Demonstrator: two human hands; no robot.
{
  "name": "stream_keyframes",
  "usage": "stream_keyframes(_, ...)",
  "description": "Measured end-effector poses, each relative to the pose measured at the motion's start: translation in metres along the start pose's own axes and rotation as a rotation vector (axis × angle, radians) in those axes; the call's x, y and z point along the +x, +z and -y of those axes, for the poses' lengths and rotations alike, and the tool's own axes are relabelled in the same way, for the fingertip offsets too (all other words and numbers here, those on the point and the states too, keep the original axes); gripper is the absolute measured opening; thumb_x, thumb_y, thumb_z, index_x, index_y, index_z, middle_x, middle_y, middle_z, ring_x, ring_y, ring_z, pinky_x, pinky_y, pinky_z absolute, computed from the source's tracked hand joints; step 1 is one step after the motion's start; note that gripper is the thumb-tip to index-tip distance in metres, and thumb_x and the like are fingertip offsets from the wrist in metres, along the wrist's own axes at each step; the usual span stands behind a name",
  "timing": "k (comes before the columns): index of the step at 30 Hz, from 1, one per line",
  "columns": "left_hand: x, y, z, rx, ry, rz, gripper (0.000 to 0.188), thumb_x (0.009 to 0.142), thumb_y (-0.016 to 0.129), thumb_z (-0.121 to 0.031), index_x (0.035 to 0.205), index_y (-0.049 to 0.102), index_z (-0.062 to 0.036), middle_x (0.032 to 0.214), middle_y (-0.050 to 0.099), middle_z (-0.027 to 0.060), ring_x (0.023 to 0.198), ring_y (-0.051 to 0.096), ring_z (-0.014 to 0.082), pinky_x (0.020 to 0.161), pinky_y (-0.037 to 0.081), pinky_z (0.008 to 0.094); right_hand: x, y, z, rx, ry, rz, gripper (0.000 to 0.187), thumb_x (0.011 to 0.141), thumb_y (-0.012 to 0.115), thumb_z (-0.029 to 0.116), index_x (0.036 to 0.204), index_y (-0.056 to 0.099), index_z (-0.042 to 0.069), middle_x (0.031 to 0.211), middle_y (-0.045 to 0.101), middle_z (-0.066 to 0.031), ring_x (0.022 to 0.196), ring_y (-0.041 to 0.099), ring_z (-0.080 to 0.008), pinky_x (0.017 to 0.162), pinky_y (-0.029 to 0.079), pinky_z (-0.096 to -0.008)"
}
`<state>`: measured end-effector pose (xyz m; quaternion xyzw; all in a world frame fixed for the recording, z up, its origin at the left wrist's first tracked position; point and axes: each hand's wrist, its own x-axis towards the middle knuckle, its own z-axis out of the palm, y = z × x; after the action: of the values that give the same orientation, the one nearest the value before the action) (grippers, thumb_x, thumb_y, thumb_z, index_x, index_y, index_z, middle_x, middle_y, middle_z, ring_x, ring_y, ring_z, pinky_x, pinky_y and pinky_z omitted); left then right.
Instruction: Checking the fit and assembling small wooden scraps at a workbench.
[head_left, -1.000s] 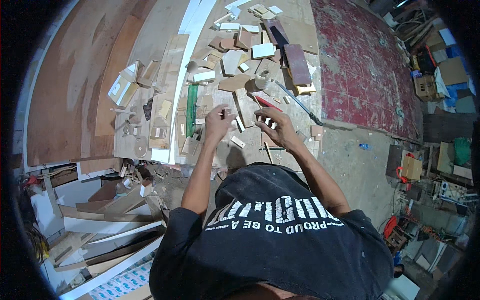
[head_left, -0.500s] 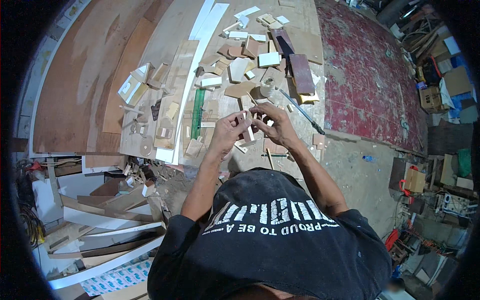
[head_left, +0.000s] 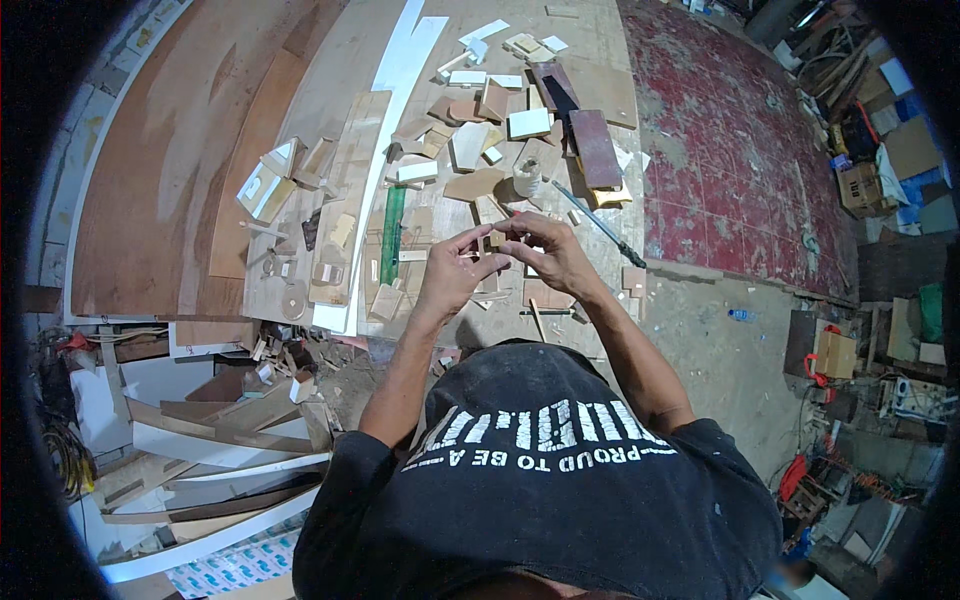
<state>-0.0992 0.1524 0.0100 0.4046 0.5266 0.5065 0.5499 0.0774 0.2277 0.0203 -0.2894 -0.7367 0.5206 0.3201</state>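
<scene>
Close in front of my chest, above the near part of the wooden worktable, both hands meet at a small wooden piece (head_left: 494,241). My left hand (head_left: 452,272) pinches its left side between thumb and fingers. On the other side, my right hand (head_left: 549,256) grips it the same way. The fingers hide much of the piece, so its full shape is unclear. Beyond the hands stands a small whitish pot (head_left: 527,178), with a long blue-handled tool (head_left: 598,222) lying to its right. A green strip (head_left: 391,237) lies left of my left hand.
Many wood offcuts (head_left: 466,146) are heaped on the far table, beside a dark red-brown block (head_left: 596,150). Long white strips (head_left: 404,90) run along the left. A small wooden model (head_left: 270,180) sits further left. Scrap boards (head_left: 215,430) fill the lower left; red flooring (head_left: 725,150) lies right.
The wooden piece, which showed a long pale face pointing toward me, has been turned and now shows a short brown end. My hands have shifted slightly around it.
</scene>
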Motion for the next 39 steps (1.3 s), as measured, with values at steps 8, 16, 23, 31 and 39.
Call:
stream_keyframes(8, -0.007, 0.002, -0.010, -0.188, -0.053, 0.103, 0.045, 0.090, 0.064, -0.005, 0.131, 0.049, 0.0099, 0.112, 0.065, 0.0128, 0.095, 0.064, 0.0133, 0.083, 0.055, 0.0268, 0.002, -0.008, -0.005, -0.073, -0.078, 0.044, 0.025, 0.088, 0.067, 0.016, 0.112, 0.068, 0.006, 0.095, 0.063, -0.0060, 0.080, 0.060, -0.0144, 0.062, 0.049, -0.0267)
stream_keyframes(16, -0.008, -0.007, -0.012, -0.566, -0.128, 0.184, 0.035, 0.092, 0.061, -0.008, 0.126, 0.056, 0.0020, 0.109, 0.066, 0.0095, 0.098, 0.065, 0.0152, 0.086, 0.055, 0.0299, 0.003, -0.012, 0.013, -0.033, -0.185, 0.075, 0.030, 0.086, 0.071, 0.014, 0.114, 0.068, 0.005, 0.097, 0.063, -0.0071, 0.084, 0.061, -0.0157, 0.067, 0.051, -0.0273)
stream_keyframes(23, -0.007, -0.010, -0.005, -0.599, -0.114, 0.122, 0.038, 0.087, 0.068, -0.008, 0.123, 0.058, 0.0015, 0.105, 0.068, 0.0094, 0.095, 0.065, 0.0139, 0.086, 0.053, 0.0268, 0.006, -0.012, 0.027, -0.225, -0.307, 0.077, 0.029, 0.085, 0.066, 0.004, 0.114, 0.067, 0.005, 0.091, 0.062, -0.0110, 0.080, 0.061, -0.0182, 0.067, 0.050, -0.0330)
stream_keyframes(31, -0.009, -0.018, -0.023, -0.467, 0.030, 0.036, 0.043, 0.081, 0.070, 0.003, 0.122, 0.057, 0.0032, 0.102, 0.068, 0.0098, 0.089, 0.066, 0.0134, 0.083, 0.053, 0.0260, -0.018, -0.030, 0.057, 0.085, 0.020, 0.074, 0.019, 0.092, 0.053, -0.003, 0.110, 0.060, -0.001, 0.082, 0.063, -0.0067, 0.064, 0.056, -0.0117, 0.061, 0.048, -0.0261)
stream_keyframes(39, -0.011, -0.014, -0.034, -0.381, 0.074, 0.011, 0.042, 0.078, 0.074, 0.004, 0.118, 0.061, 0.0044, 0.096, 0.069, 0.0092, 0.082, 0.063, 0.0090, 0.076, 0.052, 0.0222, -0.017, -0.034, 0.054, -0.125, -0.145, 0.123, 0.023, 0.086, 0.057, -0.002, 0.108, 0.060, -0.003, 0.083, 0.065, -0.0086, 0.068, 0.061, -0.0125, 0.063, 0.051, -0.0260)
